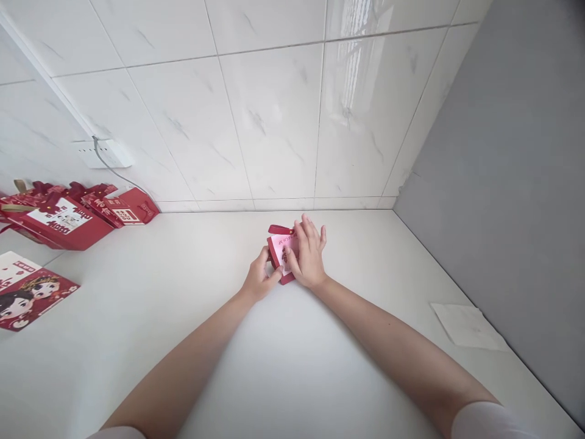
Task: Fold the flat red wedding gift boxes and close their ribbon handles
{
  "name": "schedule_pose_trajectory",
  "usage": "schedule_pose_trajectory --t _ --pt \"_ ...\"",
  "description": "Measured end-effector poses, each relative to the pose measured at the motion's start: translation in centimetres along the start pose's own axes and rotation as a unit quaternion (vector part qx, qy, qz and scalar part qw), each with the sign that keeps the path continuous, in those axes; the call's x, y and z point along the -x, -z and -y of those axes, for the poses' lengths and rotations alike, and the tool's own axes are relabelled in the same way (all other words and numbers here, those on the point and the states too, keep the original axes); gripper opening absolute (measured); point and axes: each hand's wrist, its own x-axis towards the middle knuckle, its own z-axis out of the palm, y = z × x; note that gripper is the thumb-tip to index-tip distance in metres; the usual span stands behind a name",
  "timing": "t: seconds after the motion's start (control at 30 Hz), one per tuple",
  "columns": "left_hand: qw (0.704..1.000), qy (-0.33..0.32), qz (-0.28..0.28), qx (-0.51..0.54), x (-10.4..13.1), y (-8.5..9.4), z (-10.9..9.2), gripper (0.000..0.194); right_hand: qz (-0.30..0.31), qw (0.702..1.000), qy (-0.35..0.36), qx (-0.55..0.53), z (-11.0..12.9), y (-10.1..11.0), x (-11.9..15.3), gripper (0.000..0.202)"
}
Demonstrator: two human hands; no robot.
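Observation:
A small red box (pixel 276 245) with a pink and white front stands on the white table, a dark red ribbon loop at its top. My left hand (pixel 262 275) grips its left side, thumb on the lower front edge and fingers behind. My right hand (pixel 308 253) lies against the front and right side of the box, its fingers spread and pointing up. Part of the printed front is hidden under the right hand.
Several red gift boxes (pixel 86 228) with ribbons stand at the back left against the tiled wall. A box with cartoon figures (pixel 34 292) is at the left edge. A cable hangs from a wall socket (pixel 103 153). A white sheet (pixel 468 326) lies at the right, beside a grey panel (pixel 503 183).

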Motion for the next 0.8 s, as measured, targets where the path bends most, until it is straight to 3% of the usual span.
schedule_pose_trajectory --t 0.1,0.2,0.3,0.57,0.8 --pt "1.000 -0.002 0.002 0.005 0.0 0.0 0.5 0.040 0.012 1.000 -0.016 -0.004 -0.7 0.1 -0.2 0.055" --pt "1.000 -0.008 0.001 -0.014 0.0 0.0 0.4 0.038 0.065 0.997 0.044 0.013 -1.1 -0.1 0.0 0.043" --pt "1.000 -0.005 -0.016 -0.025 0.0 -0.1 -0.2 0.038 0.091 0.993 0.079 -0.003 -0.7 -0.4 0.4 0.045" --pt "0.999 0.005 -0.025 -0.026 -0.2 -0.3 -1.3 0.034 0.058 0.996 0.061 0.025 0.0 -0.4 0.5 0.058" --pt "1.000 0.005 -0.023 -0.020 0.0 -0.2 -0.3 0.032 0.039 0.998 0.033 0.032 0.2 0.0 0.2 0.061"
